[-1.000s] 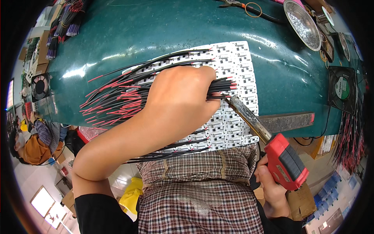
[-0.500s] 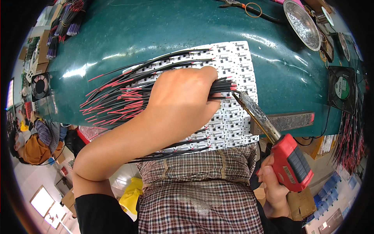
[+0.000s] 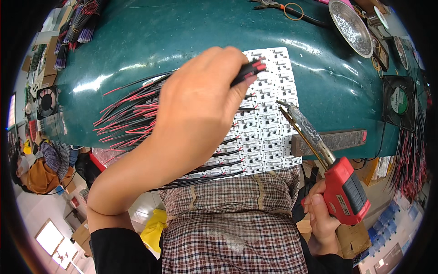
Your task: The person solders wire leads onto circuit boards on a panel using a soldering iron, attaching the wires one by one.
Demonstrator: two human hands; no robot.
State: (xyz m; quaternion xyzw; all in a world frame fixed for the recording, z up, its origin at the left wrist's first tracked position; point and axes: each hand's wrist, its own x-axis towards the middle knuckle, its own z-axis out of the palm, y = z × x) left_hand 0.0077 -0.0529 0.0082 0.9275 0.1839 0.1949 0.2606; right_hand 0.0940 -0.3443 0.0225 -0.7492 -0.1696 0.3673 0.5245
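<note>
My left hand (image 3: 200,89) is closed round a bundle of black wires (image 3: 248,73) with red ends, lifted over the far part of a white circuit board panel (image 3: 278,123). Small components cover the panel in rows. More black and red wires (image 3: 132,118) lie across its left side and spread past its edge; my left hand and forearm hide some of them. In my right hand (image 3: 321,212) is a red soldering gun (image 3: 349,192). Its metal tip points up and left, above the panel's right part, apart from the wire bundle.
On the green table (image 3: 155,32), a dark metal bar (image 3: 335,140) lies right of the panel. A round metal dish (image 3: 350,28), pliers (image 3: 269,4) and a black fan (image 3: 399,102) are farther off. Wire bundles (image 3: 84,23) lie at far left; others hang (image 3: 408,160) at right.
My left hand has moved away from me and slightly left with the wire bundle, leaving the iron's tip. The soldering gun has shifted only slightly.
</note>
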